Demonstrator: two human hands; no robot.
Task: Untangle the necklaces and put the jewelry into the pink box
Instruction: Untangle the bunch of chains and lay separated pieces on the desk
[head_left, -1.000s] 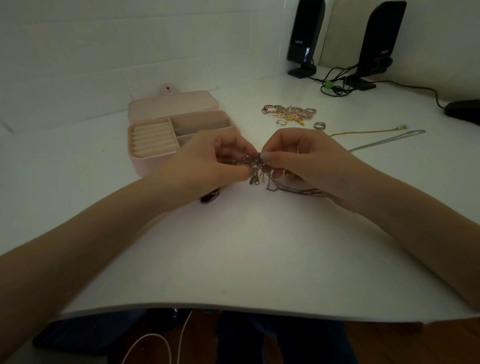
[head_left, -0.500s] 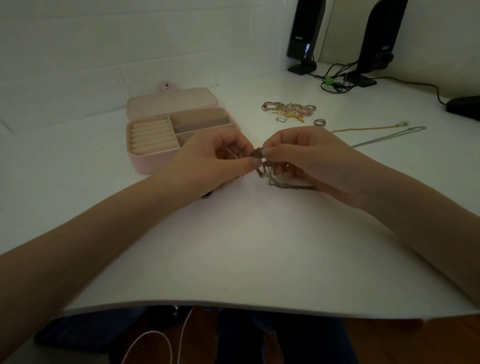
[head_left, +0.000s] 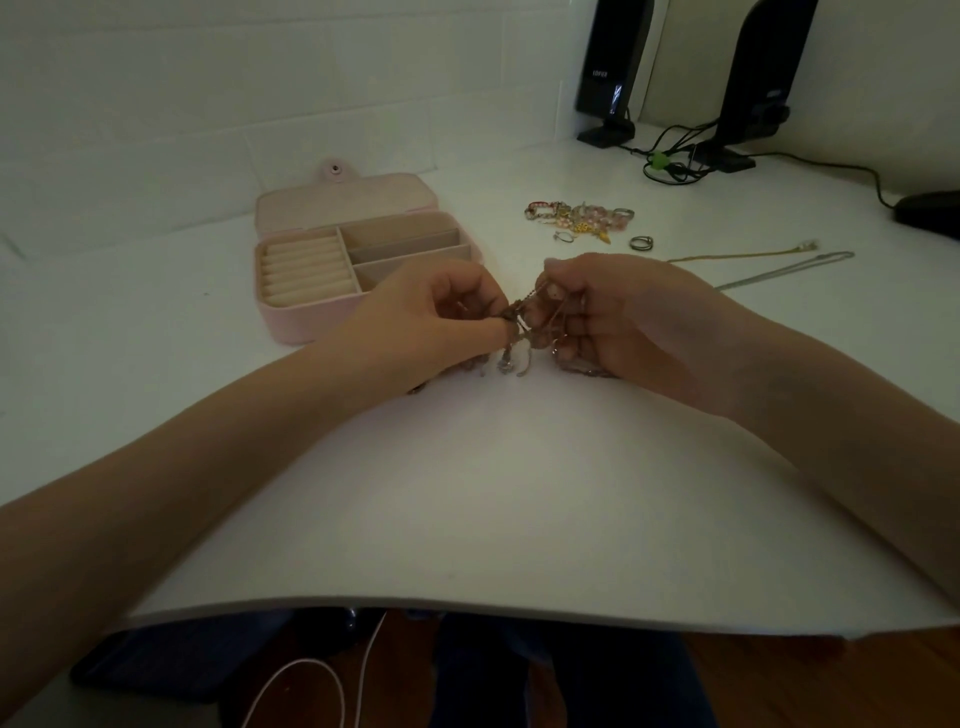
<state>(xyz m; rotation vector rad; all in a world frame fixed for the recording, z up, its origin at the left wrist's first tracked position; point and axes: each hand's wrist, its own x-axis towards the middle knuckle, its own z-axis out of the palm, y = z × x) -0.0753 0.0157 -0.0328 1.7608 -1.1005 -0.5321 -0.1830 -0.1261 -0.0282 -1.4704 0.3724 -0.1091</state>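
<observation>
A knot of tangled necklaces hangs between my two hands just above the white desk. My left hand pinches its left side with thumb and fingers. My right hand pinches chain strands on the right side, fingers curled round them. Loose ends and small pendants dangle down to the desk. The pink box stands open behind my left hand, with ring rolls on the left and bare compartments on the right; my left hand hides its near right corner.
A heap of colourful bracelets and rings lies behind my right hand, with a lone ring beside it. A gold chain and a silver chain stretch out to the right. Two black speakers and cables stand at the back.
Both hands have drawn slightly apart and the knot has loosened, with more strands and pendants hanging down between them than half a second ago.
</observation>
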